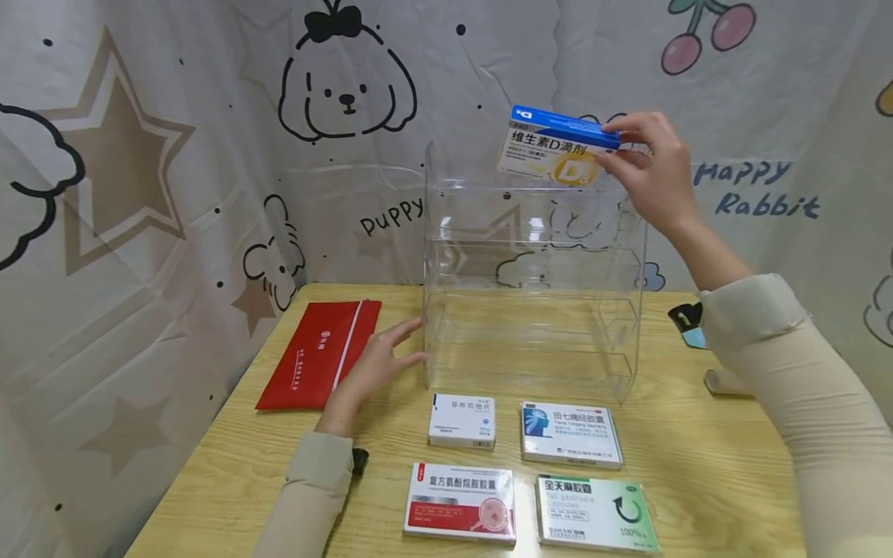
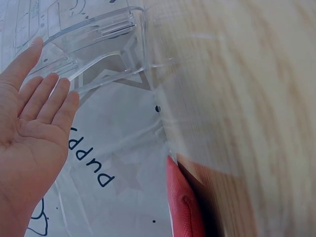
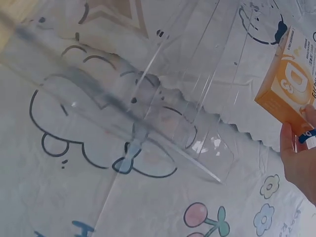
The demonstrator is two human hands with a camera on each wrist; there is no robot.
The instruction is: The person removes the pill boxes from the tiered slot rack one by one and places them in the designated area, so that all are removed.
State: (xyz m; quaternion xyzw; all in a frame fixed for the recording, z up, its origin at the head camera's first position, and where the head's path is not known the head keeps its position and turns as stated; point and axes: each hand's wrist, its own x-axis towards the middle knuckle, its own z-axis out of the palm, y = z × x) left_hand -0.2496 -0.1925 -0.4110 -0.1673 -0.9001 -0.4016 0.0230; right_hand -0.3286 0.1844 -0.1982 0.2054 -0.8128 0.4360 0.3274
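Note:
In the head view my right hand (image 1: 656, 174) pinches a blue, white and yellow vitamin D drops box (image 1: 551, 151) by its right end. The box is above the top of a clear plastic tiered rack (image 1: 533, 242) on the table. The right wrist view shows the box's orange end (image 3: 284, 91) between thumb and fingers. My left hand (image 1: 377, 360) is at the rack's left side, fingertips at its edge; whether they touch, I cannot tell. Its fingers look extended in the left wrist view, palm showing, holding nothing.
Several medicine boxes lie before the rack: a small white one (image 1: 462, 421), a blue-and-white one (image 1: 570, 434), a red-and-white one (image 1: 460, 504) and a green-and-white one (image 1: 596, 513). A red zip pouch (image 1: 310, 356) lies left. A patterned curtain (image 1: 349, 194) hangs behind the table (image 1: 223, 480).

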